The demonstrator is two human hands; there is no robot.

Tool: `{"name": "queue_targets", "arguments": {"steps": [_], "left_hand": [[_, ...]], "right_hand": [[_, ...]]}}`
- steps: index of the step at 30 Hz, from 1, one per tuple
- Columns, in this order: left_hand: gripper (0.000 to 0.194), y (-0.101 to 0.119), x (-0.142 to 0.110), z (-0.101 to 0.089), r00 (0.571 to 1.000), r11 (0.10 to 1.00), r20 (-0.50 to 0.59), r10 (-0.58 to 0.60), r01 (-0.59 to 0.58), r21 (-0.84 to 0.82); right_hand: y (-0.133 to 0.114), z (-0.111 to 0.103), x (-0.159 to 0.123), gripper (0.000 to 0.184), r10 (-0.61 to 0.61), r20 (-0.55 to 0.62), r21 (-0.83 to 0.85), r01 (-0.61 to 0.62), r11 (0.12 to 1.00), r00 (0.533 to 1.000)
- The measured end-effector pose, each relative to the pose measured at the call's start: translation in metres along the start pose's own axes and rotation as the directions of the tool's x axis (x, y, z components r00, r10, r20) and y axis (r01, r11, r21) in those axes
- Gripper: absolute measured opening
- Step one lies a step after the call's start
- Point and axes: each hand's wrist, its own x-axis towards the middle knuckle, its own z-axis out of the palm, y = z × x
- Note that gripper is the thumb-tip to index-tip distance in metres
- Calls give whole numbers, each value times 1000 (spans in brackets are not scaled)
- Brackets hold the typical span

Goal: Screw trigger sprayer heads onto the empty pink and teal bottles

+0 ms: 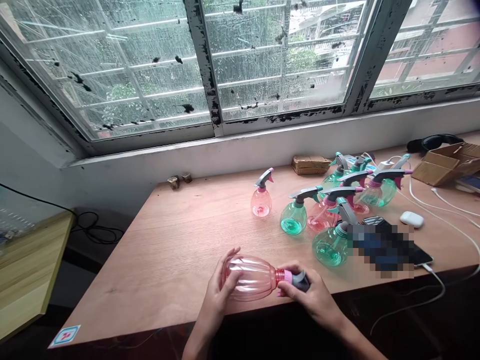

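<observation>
My left hand (pixel 224 282) wraps round the base end of a clear pink spray bottle (pixel 251 277), which lies sideways above the front edge of the table. At its neck, my right hand (pixel 307 290) grips the grey and pink spray head (pixel 298 281). The head sits at the bottle's mouth; whether it is screwed tight I cannot tell. Nearest to my right hand stands a green spray bottle (pixel 332 246). Farther back are another green spray bottle (pixel 293 218) and a small pink spray bottle (pixel 261 202), both upright with heads on.
Several more green and pink spray bottles (pixel 375 192) crowd the right side. A phone (pixel 390 245) with a cable, a white earbud case (pixel 411 219), an open cardboard box (pixel 446 162) and a flat cardboard piece (pixel 310 164) lie around them. A wooden surface (pixel 33 270) stands at left.
</observation>
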Motion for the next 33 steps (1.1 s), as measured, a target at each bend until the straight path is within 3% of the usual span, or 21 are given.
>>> {"name": "queue_targets", "arguments": {"steps": [3,5,7,9,12,14,16,18,21,24,27,29,31,33], "left_hand": [[66,5,-9,-4,979,978,112,173,-185,102],[76,5,-12,-5,958,957,152,243,-262,124],[84,1,-11,-3,954,953,118,275,-287,99],[87,-4,-7,0,969,968,25,248,-248,36],[76,-10,-1,4,995,994,-79,56,-63,-86],[71,-9,1,4,997,993,-64,-42,35,-111],[65,-4,-1,2,999,997,-31,-29,26,-74],[63,2,-5,-2,997,997,24,72,-72,-10],[74,10,-12,-9,965,970,162,206,-223,95],[81,16,-18,-17,944,949,239,229,-271,163],[84,18,-18,-19,953,959,208,219,-250,134],[77,18,-15,-16,977,980,122,175,-184,70],[65,17,-11,-9,995,995,16,95,-95,-17],[55,16,-8,-2,996,996,-79,45,-50,-68]], "right_hand": [[-6,-1,4,43,198,57,299,-206,932,979],[-9,-2,4,44,213,103,332,-235,914,972],[-9,-2,1,41,153,104,264,-176,948,983],[-5,-2,-3,35,23,36,89,-26,996,999],[4,-4,-8,27,-197,-3,-226,191,955,980],[7,-5,-9,26,-235,15,-297,229,927,972],[4,-6,-6,28,-163,8,-213,161,964,987],[-1,-6,-2,31,-17,21,-2,17,1000,1000],[-9,-2,3,35,187,135,267,-218,939,973],[-9,3,3,38,235,185,323,-285,902,954],[-3,7,-3,35,125,107,239,-148,960,986],[1,8,-7,32,-17,14,41,16,999,1000],[3,9,-10,30,-150,-29,-168,143,975,988],[2,11,-11,29,-188,-8,-256,179,950,982]]}}
